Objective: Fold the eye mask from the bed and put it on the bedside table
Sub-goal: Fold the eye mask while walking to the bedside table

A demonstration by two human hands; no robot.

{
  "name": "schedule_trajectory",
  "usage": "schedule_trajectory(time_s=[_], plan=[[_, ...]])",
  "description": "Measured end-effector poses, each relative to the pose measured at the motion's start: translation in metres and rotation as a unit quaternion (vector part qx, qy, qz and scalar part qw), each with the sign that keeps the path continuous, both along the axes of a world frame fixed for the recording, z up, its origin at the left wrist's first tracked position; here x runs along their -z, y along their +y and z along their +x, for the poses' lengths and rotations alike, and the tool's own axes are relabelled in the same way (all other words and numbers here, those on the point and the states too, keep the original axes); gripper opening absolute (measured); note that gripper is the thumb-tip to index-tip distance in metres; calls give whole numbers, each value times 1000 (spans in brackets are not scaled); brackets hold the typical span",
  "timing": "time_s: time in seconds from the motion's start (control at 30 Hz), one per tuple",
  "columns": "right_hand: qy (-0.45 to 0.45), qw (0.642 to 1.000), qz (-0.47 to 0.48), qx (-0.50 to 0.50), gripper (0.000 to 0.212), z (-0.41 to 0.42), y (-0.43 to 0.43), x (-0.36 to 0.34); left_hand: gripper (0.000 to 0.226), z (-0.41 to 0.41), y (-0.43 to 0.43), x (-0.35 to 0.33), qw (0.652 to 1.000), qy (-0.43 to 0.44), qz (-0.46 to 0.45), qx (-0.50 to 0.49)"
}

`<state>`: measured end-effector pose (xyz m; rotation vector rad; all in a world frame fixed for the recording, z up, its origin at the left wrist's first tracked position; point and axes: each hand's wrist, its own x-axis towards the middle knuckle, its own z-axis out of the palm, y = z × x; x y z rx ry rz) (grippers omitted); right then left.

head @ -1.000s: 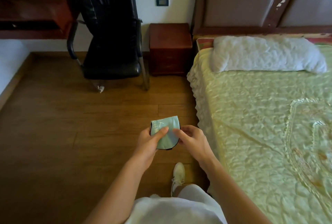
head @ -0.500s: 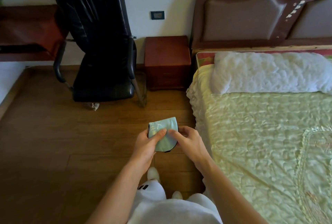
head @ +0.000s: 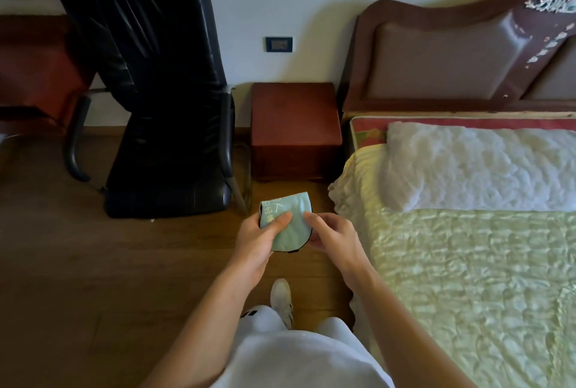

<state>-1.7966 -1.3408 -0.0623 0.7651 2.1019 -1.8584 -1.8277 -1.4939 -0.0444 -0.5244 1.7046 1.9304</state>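
The eye mask (head: pixel 291 222) is light teal with a black edge and pale printing, folded in half into a rounded pad. My left hand (head: pixel 260 239) grips its left side with the thumb on top. My right hand (head: pixel 333 236) pinches its right edge. I hold it over the wooden floor, between the chair and the bed. The bedside table (head: pixel 294 121) is a low reddish-brown wooden cabinet straight ahead against the wall, its top bare.
A black office chair (head: pixel 162 126) stands left of the bedside table, close to it. The bed (head: pixel 473 263), with a pale green quilt, white pillow (head: pixel 480 166) and brown headboard, fills the right. A wooden desk (head: pixel 34 69) sits far left. My shoe (head: pixel 281 300) is on the floor below.
I have walked forward along the bed: the bedside table and chair are nearer and larger. Both hands keep the same hold on the folded mask.
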Motion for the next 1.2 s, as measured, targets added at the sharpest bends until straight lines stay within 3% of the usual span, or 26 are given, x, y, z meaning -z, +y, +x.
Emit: schedule_trajectory(time_s=[0.27, 0.47, 0.57, 0.7, 1.2], plan=[[11, 1000, -12, -1, 49, -118, -8, -6, 46, -120, -1, -4, 999, 18, -15, 23], [10, 1000, 9, -5, 59, -185, 9, -6, 20, -188, 11, -4, 1000, 4, -1, 15], [9, 1000, 4, -4, 72, -220, 21, -1, 16, -223, 22, -3, 1000, 3, 5, 11], [11, 1000, -5, -3, 69, -278, 45, 8, 14, -279, 43, -1, 1000, -1, 15, -2], [1, 999, -40, -12, 60, -511, 154, 5, 32, -510, 156, -5, 999, -2, 31, -25]])
